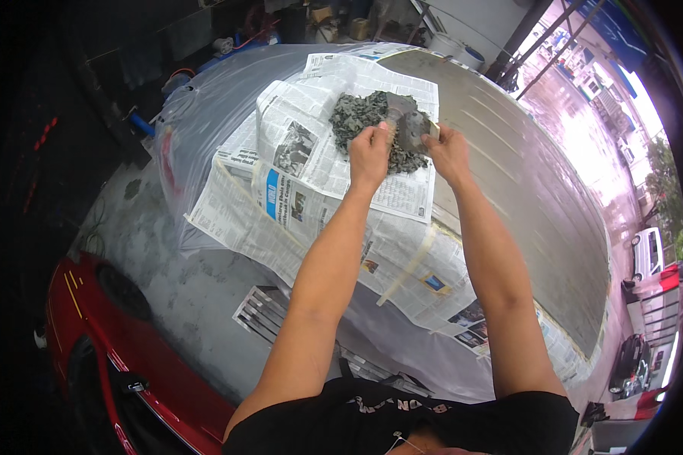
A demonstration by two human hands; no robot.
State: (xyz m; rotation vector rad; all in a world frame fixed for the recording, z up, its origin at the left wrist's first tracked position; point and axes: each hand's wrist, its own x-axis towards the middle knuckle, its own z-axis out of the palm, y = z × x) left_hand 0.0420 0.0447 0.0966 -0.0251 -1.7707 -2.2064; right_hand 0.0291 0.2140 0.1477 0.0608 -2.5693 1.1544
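Observation:
Both of my arms reach forward over a pile of dark grey-green scraped flakes [353,114] heaped on newspaper [311,106]. Flat grey scraper blades [411,130] are held together above the right part of the pile. My left hand [370,155] is closed on a scraper at its left side, fingers near a light-coloured handle. Pinched at the right edge of the blades is my right hand [449,155], thumb and fingers closed on a flat scraper. Exactly where one blade ends and the other begins is hard to make out.
The newspaper lies taped over a vehicle roof [501,159], whose bare ribbed metal shows to the right. Clear plastic sheeting [212,98] drapes its left side. A red car [140,349] stands lower left, near a metal step platform [262,315]. Buckets [459,51] stand beyond.

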